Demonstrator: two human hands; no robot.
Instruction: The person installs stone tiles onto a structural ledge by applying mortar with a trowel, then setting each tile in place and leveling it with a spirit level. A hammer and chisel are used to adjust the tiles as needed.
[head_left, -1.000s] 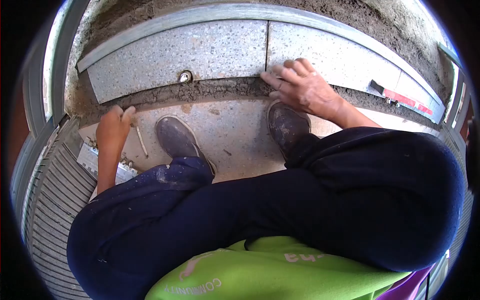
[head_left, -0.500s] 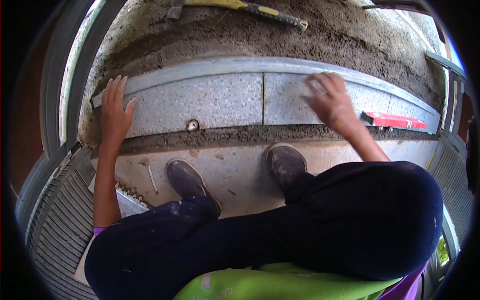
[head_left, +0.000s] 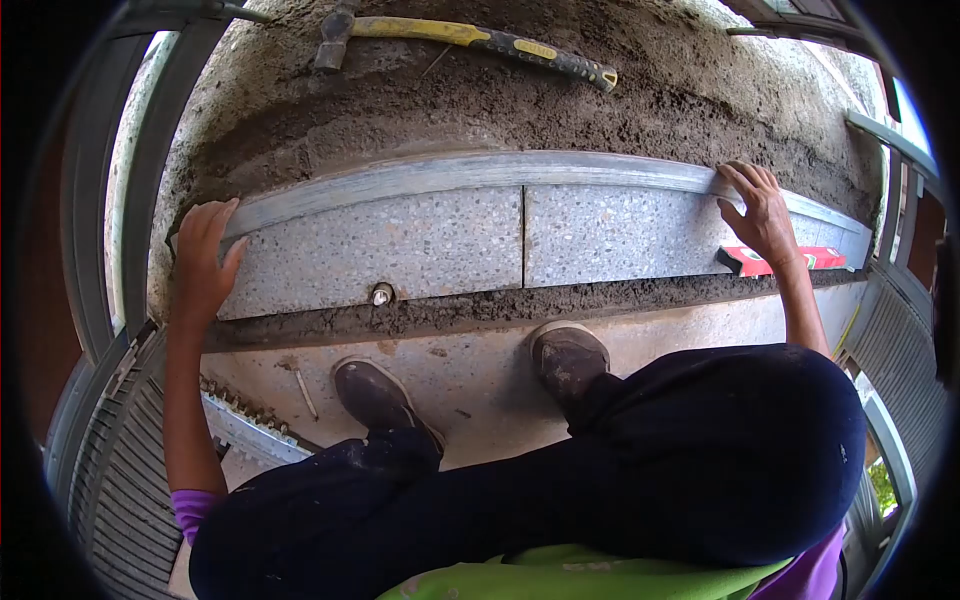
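Note:
A long grey metal straightedge (head_left: 450,177) lies along the far edge of two speckled terrazzo slabs, a left slab (head_left: 340,245) and a right slab (head_left: 610,232). My left hand (head_left: 203,250) holds its left end, fingers curled over the top and thumb on the near side. Toward the other end, my right hand (head_left: 764,215) grips the bar with its fingers over the far edge. Just below the right wrist, a red spirit level (head_left: 822,260) rests on the slab, partly covered by the wrist.
A hammer (head_left: 430,30) with a yellow and black handle lies on the damp mortar bed (head_left: 640,110) beyond the bar. A small round metal fitting (head_left: 382,294) sits in a notch of the left slab. Grey metal frames (head_left: 95,200) stand at both sides.
My right hand has moved right, from above the slab onto the straightedge. My left hand now curls over the bar's end. The view has shifted, showing more of the hammer.

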